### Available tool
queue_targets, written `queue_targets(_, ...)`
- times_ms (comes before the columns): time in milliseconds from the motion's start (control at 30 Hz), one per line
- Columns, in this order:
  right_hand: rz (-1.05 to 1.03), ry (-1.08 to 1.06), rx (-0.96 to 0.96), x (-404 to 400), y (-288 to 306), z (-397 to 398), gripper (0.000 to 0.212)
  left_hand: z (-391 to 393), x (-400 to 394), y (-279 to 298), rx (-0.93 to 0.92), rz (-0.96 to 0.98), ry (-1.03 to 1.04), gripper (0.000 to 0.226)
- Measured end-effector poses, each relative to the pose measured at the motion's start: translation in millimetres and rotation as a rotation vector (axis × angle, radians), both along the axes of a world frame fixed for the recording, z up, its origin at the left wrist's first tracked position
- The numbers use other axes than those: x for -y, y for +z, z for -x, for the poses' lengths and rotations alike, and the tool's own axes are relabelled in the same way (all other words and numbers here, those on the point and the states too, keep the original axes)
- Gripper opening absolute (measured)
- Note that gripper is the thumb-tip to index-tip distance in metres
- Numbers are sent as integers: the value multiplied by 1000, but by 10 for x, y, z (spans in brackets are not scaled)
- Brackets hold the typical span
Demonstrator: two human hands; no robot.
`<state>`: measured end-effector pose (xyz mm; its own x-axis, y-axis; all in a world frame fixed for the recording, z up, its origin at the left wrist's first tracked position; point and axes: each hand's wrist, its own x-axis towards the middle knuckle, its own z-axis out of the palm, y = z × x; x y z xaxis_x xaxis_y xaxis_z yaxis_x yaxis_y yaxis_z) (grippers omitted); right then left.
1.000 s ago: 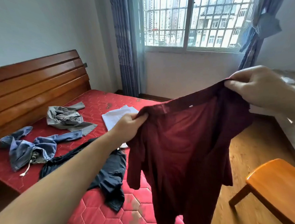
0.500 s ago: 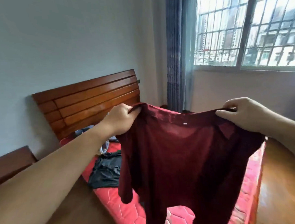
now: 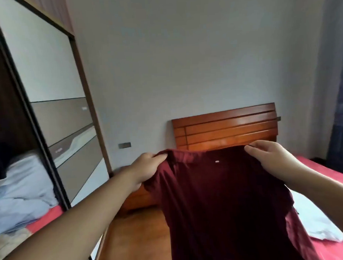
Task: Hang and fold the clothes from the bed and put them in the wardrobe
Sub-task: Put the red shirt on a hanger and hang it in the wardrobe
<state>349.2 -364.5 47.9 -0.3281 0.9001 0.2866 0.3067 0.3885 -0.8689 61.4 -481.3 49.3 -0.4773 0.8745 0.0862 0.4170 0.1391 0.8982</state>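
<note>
- Two bare forearms reached forward from the bottom of the view, the left entering at about 7 o'clock and the right at about 4 o'clock.
- The left hand (image 3: 146, 168) was closed, pinching one shoulder of a dark red shirt (image 3: 225, 202) between thumb and fingers.
- The right hand (image 3: 270, 157) was closed over the other shoulder, fingers curled across the top edge.
- The shirt was held up in the air, stretched between both hands just below the centre of the view; its body hung loose toward 6 o'clock, clear of any surface. A small pale tag showed near the neckline.
- Beneath it lay a wooden floor (image 3: 132, 239).
- At 4 o'clock, a bed (image 3: 325, 170) with a red mattress carried a white garment (image 3: 316, 221), partly hidden by the shirt and the right arm.
- At 9 o'clock stood the wardrobe (image 3: 66, 122), its sliding door pushed aside; the dark opening showed pale blue bedding (image 3: 22, 191) stacked inside.
- At 2 o'clock, beyond the hands, rose the wooden headboard (image 3: 225, 127) against a plain grey wall (image 3: 183, 60).
- The step in hand seemed to be carrying this shirt toward the wardrobe, spread ready for hanging or folding.
- The next move would likely call for a hanger or a flat surface; no hanger was visible, so one hand might have to let go to fetch one.
</note>
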Motion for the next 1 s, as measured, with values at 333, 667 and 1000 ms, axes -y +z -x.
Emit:
queue_targets(333,61,367,-139,541,281,2602,25,1662,1275,114,275,-104,321,26)
queue_targets(667,-22,489,-122,805,377,4709,25,3244,1717,-16,68,-155,482,27)
queue_targets(1000,3,837,-121,614,455,6427,29,4342,1587,125,29,-241,880,32)
